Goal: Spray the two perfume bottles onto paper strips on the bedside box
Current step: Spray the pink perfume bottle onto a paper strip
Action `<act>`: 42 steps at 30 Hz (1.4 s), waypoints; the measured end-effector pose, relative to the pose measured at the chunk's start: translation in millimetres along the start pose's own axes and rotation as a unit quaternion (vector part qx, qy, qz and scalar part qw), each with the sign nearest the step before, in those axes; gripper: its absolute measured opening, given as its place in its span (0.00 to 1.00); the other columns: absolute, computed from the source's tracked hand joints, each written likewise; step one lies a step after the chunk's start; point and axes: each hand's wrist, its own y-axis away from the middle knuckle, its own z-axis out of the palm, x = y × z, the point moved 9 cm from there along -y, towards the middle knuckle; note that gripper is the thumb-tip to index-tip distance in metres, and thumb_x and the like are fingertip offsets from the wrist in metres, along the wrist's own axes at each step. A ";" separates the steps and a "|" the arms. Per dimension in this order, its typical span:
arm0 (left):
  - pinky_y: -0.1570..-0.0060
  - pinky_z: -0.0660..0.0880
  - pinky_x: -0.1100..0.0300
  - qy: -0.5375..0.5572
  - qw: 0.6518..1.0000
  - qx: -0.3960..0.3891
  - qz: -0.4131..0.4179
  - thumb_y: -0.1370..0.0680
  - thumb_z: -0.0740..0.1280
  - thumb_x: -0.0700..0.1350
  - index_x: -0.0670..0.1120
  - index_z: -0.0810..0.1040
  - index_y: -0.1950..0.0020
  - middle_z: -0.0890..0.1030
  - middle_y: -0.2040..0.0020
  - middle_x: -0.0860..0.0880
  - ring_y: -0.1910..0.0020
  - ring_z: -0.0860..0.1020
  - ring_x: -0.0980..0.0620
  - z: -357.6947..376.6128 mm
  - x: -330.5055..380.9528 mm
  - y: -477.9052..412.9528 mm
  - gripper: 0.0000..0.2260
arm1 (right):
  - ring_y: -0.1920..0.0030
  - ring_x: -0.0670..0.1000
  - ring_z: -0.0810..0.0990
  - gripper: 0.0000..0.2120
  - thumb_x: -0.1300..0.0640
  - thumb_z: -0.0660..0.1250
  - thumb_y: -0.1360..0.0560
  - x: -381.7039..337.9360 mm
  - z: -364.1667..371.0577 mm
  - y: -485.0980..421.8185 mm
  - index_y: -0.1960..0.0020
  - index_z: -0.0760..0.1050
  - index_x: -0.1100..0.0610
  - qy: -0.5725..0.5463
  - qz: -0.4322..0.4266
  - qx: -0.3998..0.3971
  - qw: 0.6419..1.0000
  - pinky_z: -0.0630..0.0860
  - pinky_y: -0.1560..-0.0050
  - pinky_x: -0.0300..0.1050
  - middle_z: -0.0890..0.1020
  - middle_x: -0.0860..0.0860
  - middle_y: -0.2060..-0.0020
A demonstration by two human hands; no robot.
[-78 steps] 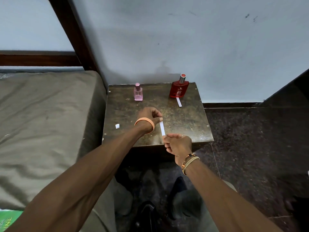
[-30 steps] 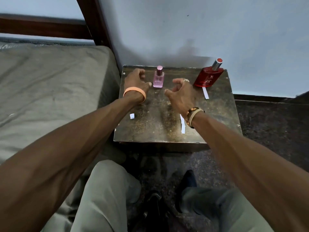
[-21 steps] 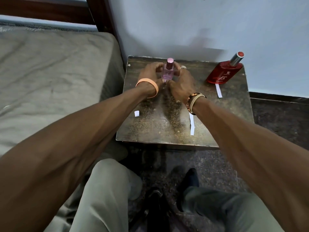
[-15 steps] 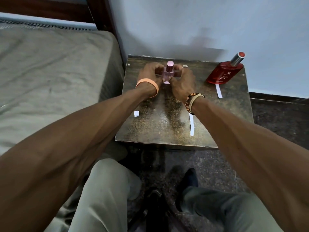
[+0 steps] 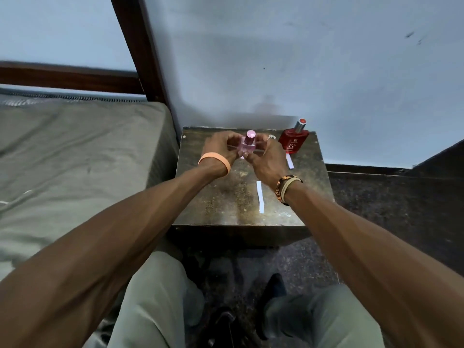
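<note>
Both hands meet at the back of the bedside box [image 5: 226,197], close to the wall. The left hand [image 5: 218,146] and the right hand [image 5: 263,156] each curl their fingers round the pink perfume bottle [image 5: 248,144], gripping its body from either side, with the cap exposed between them. Whether its base rests on the box or sits just clear of it cannot be told. The red perfume bottle [image 5: 293,140] stands upright just beside the right hand, with the rear paper strip [image 5: 290,162] lying before it. The front paper strip [image 5: 259,195] lies nearer the front edge, apart from the pink bottle.

Risks, as judged:
- An outward swing of the right hand could topple the red bottle.
- The nozzle direction is not discernible, so a spray could miss its strip.
- The strips look light, so a passing wrist could shift them.
</note>
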 end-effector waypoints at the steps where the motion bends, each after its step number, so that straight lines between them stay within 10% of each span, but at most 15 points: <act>1: 0.47 0.79 0.52 -0.002 1.000 -0.003 0.007 0.31 0.76 0.39 0.42 0.83 0.48 0.85 0.52 0.46 0.54 0.83 0.50 1.0 10.0 5.4 0.12 | 0.49 0.51 0.83 0.13 0.59 0.74 0.27 -2.9 -8.2 6.7 0.43 0.79 0.55 -0.001 -0.001 0.008 1.000 0.79 0.45 0.53 0.85 0.51 0.50; 17: 0.56 0.76 0.68 0.001 0.995 -0.034 0.091 0.32 0.75 0.35 0.42 0.82 0.50 0.85 0.54 0.45 0.57 0.82 0.52 36.2 142.1 57.0 0.12 | 0.55 0.47 0.80 0.12 0.53 0.76 0.29 -10.2 -135.1 76.6 0.50 0.75 0.48 0.015 -0.034 0.100 0.994 0.72 0.59 0.38 0.80 0.45 0.56; 27: 0.48 0.80 0.55 -0.026 0.991 -0.085 0.098 0.29 0.73 0.35 0.43 0.83 0.49 0.84 0.53 0.48 0.54 0.82 0.52 93.8 146.6 63.7 0.10 | 0.48 0.54 0.81 0.13 0.54 0.74 0.27 39.0 -160.6 91.2 0.45 0.78 0.55 -0.019 0.022 0.102 0.994 0.79 0.45 0.55 0.83 0.53 0.49; 42: 0.50 0.80 0.54 -0.015 0.985 -0.171 0.034 0.28 0.72 0.36 0.44 0.82 0.48 0.84 0.52 0.46 0.53 0.82 0.50 153.3 95.7 67.2 0.10 | 0.57 0.44 0.79 0.09 0.54 0.75 0.28 124.8 -138.7 83.2 0.53 0.76 0.45 -0.014 0.100 0.094 0.990 0.73 0.58 0.39 0.80 0.43 0.56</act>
